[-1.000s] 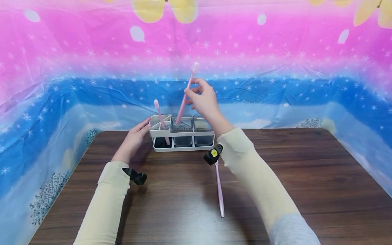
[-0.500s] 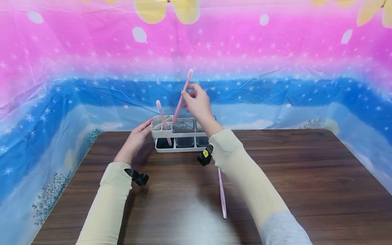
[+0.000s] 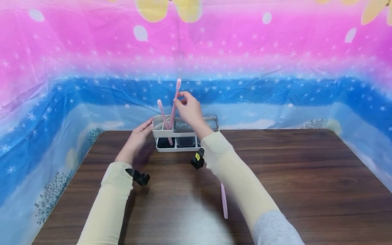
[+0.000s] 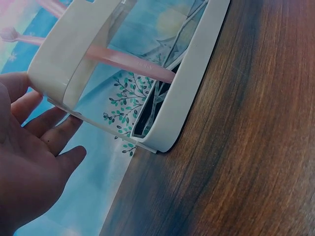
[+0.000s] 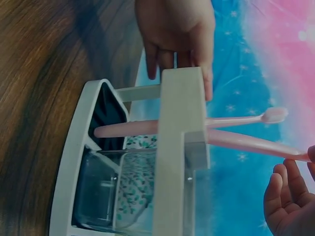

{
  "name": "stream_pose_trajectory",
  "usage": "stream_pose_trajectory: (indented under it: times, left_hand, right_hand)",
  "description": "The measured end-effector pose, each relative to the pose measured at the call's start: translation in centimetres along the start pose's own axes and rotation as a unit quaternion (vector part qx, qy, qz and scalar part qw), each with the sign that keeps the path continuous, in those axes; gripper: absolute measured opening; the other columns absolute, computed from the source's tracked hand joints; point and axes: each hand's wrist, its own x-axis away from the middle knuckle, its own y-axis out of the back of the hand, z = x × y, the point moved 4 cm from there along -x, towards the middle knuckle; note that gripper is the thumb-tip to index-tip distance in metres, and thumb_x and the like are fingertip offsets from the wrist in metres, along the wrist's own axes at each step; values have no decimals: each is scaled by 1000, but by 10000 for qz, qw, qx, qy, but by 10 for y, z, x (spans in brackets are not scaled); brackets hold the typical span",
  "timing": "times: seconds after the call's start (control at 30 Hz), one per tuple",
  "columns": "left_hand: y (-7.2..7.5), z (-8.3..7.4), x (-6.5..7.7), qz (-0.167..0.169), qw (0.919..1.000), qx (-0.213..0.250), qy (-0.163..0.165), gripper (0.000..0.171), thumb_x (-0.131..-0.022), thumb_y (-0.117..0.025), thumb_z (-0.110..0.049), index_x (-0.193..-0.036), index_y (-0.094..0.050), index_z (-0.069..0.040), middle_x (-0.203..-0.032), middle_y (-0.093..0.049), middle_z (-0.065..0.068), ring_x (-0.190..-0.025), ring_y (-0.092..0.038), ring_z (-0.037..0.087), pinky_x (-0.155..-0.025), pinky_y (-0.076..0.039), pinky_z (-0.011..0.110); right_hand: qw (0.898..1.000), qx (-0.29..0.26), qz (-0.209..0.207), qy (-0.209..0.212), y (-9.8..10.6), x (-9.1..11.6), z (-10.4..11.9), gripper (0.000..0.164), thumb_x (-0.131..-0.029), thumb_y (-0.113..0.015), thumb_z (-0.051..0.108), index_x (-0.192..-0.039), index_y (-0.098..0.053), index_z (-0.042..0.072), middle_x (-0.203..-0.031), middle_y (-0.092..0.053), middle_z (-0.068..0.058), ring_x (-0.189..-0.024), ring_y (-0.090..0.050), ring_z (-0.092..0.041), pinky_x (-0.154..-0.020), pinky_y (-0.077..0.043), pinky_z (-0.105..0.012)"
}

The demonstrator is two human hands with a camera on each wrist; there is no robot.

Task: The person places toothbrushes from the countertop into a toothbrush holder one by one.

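A white two-tier toothbrush holder (image 3: 196, 134) stands at the back of the table. One pink toothbrush (image 3: 162, 110) leans in its left section, handle end down on the lower tier and bristle head up. My right hand (image 3: 189, 109) pinches a second pink toothbrush (image 3: 173, 114) over that same section, head up. Its lower end overlaps the upper tier in the right wrist view, beside the standing brush. With fingers extended, my left hand (image 3: 136, 139) touches the holder's left end; in the left wrist view its fingertips (image 4: 74, 120) lie along the end post.
Clear cups (image 3: 185, 141) fill the holder's other sections. A third pink toothbrush (image 3: 224, 204) lies on the wooden table (image 3: 300, 177), partly hidden under my right forearm. A printed cloth backdrop (image 3: 245, 95) surrounds the table's back and sides.
My right hand has moved left and down with its toothbrush, from above the middle cup to the left section; the brush is now more upright. My left hand stays at the holder's end.
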Motion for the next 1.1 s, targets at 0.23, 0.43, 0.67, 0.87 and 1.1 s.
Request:
stream_pose_trajectory:
  times: [0.23,0.43,0.67,0.87,1.1]
  left_hand:
    - [1,1,0,-43,9998,196,-45,53,-105,-39,-29,-154,-24,-14,-161,-13,11,-148,-8,30,-118,-12,52]
    - [0,0,1,-36,9998,192,-45,53,-105,-39,-29,-154,-24,-15,-161,-13,11,-148,-7,31,-118,-11,53]
    - [-1,3,-2,-90,9998,156,1,53,-105,-40,-31,-154,-24,-16,-161,-14,10,-148,-8,30,-118,-12,54]
    - [-2,4,-2,-128,9998,161,44,53,-105,-40,-31,-154,-25,-17,-161,-15,11,-148,-8,31,-118,-12,54]
    - [0,4,-2,-123,9998,136,90,53,-105,-39,-31,-154,-24,-18,-161,-14,10,-148,-7,30,-118,-12,54]
  right_hand:
    - [9994,319,114,86,-9,-1,-9,28,-100,-54,31,-122,-60,15,-103,-65,-4,-87,-61,-18,-69,-53,-29]
    - [9981,460,270,320,-18,1,-16,27,-99,-55,26,-121,-61,12,-98,-67,-5,-84,-61,-18,-65,-51,-28]
    - [9972,599,403,202,-24,3,-21,26,-99,-54,26,-119,-62,12,-97,-67,-3,-83,-60,-16,-66,-48,-27]
    - [9958,814,422,60,-27,5,-25,24,-98,-55,26,-116,-64,13,-97,-67,-3,-82,-60,-17,-66,-49,-29]
    - [9943,935,508,2,-30,4,-32,23,-97,-56,25,-113,-65,11,-99,-68,-5,-84,-60,-18,-67,-51,-29]
